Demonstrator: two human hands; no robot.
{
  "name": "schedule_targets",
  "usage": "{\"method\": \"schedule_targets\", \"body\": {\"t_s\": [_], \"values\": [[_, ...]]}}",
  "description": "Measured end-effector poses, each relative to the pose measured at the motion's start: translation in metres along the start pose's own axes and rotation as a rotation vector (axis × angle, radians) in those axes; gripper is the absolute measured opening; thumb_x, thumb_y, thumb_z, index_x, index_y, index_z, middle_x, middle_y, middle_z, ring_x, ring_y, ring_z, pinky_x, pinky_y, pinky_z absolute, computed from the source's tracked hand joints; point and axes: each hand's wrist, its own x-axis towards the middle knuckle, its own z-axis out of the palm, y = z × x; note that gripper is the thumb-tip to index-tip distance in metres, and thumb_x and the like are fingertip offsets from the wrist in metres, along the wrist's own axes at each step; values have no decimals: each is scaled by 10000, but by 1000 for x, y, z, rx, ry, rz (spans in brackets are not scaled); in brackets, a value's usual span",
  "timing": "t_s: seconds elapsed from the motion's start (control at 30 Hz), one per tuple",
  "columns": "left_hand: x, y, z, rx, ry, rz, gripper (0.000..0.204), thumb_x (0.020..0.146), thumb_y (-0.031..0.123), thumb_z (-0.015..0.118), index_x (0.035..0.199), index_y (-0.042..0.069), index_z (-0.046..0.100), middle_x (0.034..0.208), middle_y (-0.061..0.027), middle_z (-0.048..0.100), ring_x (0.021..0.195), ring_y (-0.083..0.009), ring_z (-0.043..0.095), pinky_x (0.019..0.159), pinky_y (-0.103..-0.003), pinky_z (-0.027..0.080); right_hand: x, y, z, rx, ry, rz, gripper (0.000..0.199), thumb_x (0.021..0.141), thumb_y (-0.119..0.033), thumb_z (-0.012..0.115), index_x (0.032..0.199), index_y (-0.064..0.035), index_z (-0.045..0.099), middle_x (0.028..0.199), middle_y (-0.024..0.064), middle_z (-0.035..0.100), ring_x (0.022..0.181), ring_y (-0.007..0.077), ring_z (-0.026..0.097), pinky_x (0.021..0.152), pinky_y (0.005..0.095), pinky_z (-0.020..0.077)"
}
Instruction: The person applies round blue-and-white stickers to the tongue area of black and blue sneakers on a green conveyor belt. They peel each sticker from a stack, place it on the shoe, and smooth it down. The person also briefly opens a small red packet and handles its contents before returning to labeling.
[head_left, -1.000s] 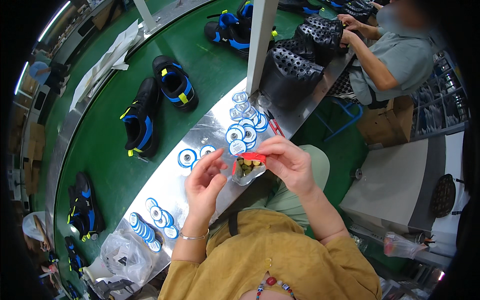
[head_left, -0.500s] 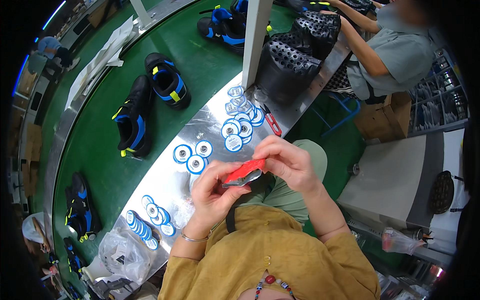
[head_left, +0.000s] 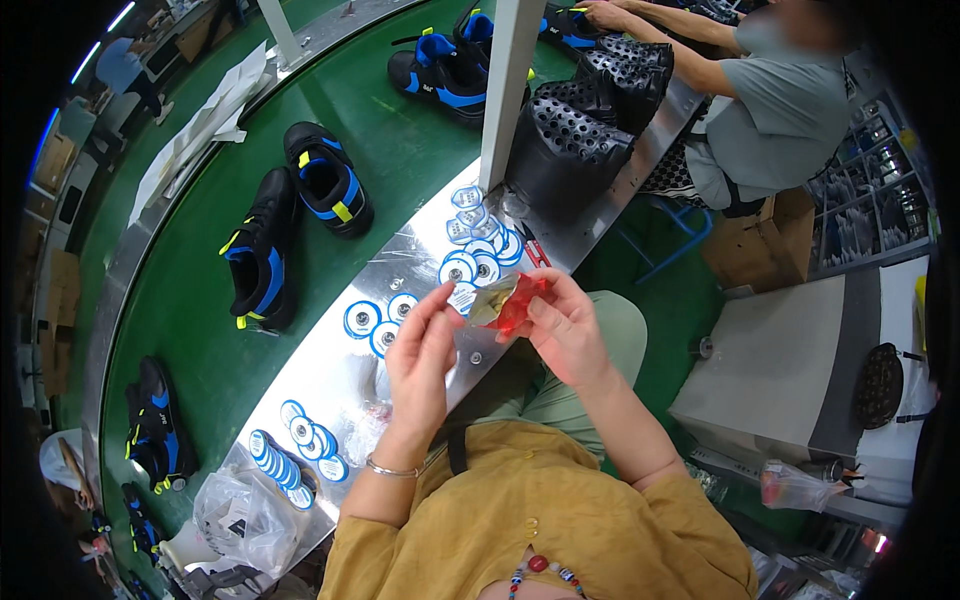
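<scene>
- Both hands have shifted rightward since earlier frame; packet now angled upward.
- Left hand [head_left: 425, 350]: fingertips pinch the white round tag [head_left: 462, 297] above the steel bench [head_left: 330, 370].
- Right hand [head_left: 565, 325]: grasps small red packet [head_left: 512, 300], touching tag.

Left hand [head_left: 422, 345] and right hand [head_left: 562, 328] raised together, fingers pinched.
</scene>
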Motion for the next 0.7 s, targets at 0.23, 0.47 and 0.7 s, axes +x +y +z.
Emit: {"method": "schedule_targets", "body": {"t_s": [0.23, 0.47, 0.7], "values": [[58, -42, -36, 235, 61, -148, 361, 1008, 210, 502, 1214, -74, 589, 1008, -84, 612, 876, -116, 555, 803, -247, 464, 2, 1, -10, -2, 77, 34, 248, 957, -76, 554, 1198, -28, 517, 1146, 103, 614, 1005, 225, 638, 779, 404, 573], [49, -41, -25, 449, 261, 250, 465, 1027, 277, 443, 1317, -84, 487, 1297, -203, 554, 1251, -256, 499, 1071, -337, 363, 5, 1, -15, -186, 119, 60, 254, 935, -85, 594, 1172, -17, 534, 1102, 100, 620, 976, 189, 635, 781, 353, 567], [29, -11, -7, -701, 80, -180, 603, 1044, 399, 311, 1317, -121, 445, 1391, -264, 466, 1336, -349, 423, 1138, -428, 329, 9, -9, 17, -574, -62, -25, 253, 904, -70, 646, 1133, -1, 566, 1034, 72, 631, 931, 148, 622, 767, 269, 526]]}}
